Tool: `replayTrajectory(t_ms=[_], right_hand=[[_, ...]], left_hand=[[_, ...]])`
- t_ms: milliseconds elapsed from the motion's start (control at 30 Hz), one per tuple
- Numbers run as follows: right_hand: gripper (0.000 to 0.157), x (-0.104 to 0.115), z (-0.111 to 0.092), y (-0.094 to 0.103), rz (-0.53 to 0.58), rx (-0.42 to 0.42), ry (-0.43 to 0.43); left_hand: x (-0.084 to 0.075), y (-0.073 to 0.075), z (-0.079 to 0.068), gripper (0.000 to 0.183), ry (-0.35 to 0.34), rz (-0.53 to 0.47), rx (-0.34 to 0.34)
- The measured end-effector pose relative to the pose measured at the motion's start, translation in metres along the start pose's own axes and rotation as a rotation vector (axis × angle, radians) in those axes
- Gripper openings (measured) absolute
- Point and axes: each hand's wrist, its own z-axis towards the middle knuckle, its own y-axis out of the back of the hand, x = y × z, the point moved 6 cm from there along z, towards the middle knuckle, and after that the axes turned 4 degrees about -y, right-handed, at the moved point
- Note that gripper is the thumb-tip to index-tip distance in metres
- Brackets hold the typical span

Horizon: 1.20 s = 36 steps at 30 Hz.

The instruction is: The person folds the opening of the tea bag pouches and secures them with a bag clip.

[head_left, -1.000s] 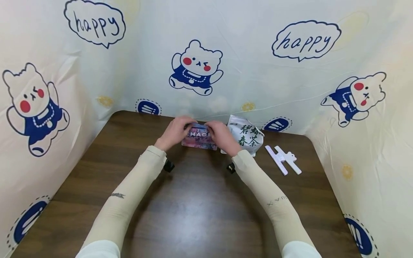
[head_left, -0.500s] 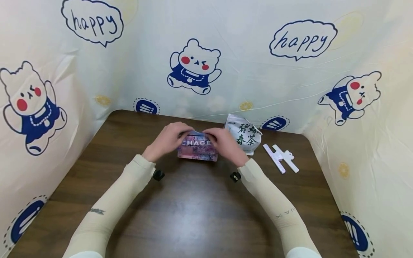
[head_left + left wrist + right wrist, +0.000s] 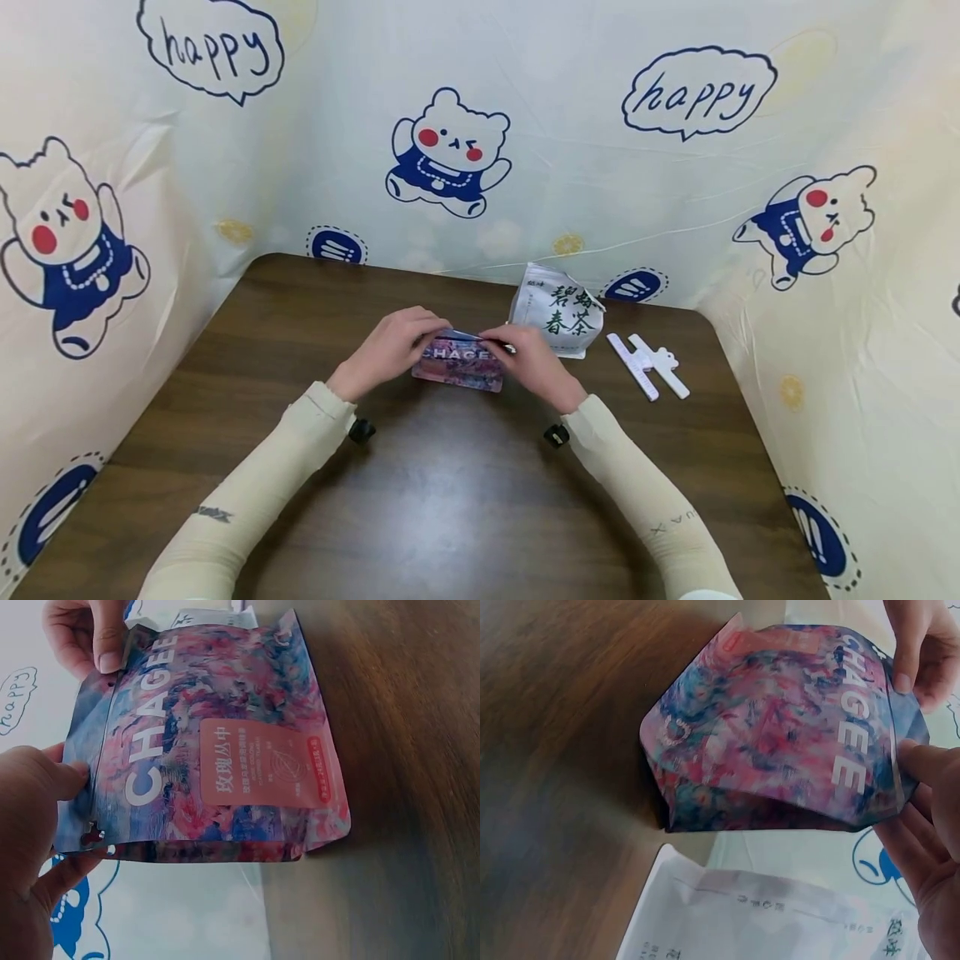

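Note:
A pink and blue patterned tea pouch (image 3: 459, 367) marked CHAGEE stands upright on the dark wooden table. My left hand (image 3: 396, 348) pinches its top edge at the left corner, thumb on the front. At the opposite top corner my right hand (image 3: 534, 360) pinches the same edge between thumb and fingers. In the left wrist view the front of the pouch (image 3: 210, 742) shows a pink label and a strip line below the top. The right wrist view shows the gusseted side of the pouch (image 3: 765, 735).
Just beyond my right hand stands a white pouch (image 3: 558, 312) with green Chinese characters. Two pale bag clips (image 3: 648, 367) lie to its right. A printed cloth (image 3: 465, 50) closes off the back and sides of the table (image 3: 442, 517).
The tea pouch has come toward me across the table with both hands on its top edge. The white pouch and the clips have stayed where they were.

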Motion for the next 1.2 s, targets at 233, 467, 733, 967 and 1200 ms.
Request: replayTrajectory(t_ms=[233, 467, 733, 967, 1200], right_hand=[[0.017, -0.005, -0.006, 0.0, -0.022, 0.005, 0.01], [0.019, -0.005, -0.009, 0.002, -0.034, -0.019, 0.036], [0.018, -0.006, -0.008, 0.003, -0.036, -0.021, 0.036], [0.018, -0.004, -0.009, 0.003, 0.003, -0.042, 0.063], [0.017, -0.009, -0.016, 0.008, -0.007, -0.097, 0.065]], left_hand=[[-0.009, -0.001, 0.005, 0.026, -0.04, 0.115, 0.006], [-0.019, -0.01, 0.018, 0.019, -0.033, 0.164, 0.009], [-0.028, -0.024, 0.03, 0.012, -0.07, 0.143, -0.025], [-0.027, -0.026, 0.029, 0.011, -0.045, 0.152, -0.034], [-0.031, -0.028, 0.03, 0.01, -0.043, 0.169, -0.058]])
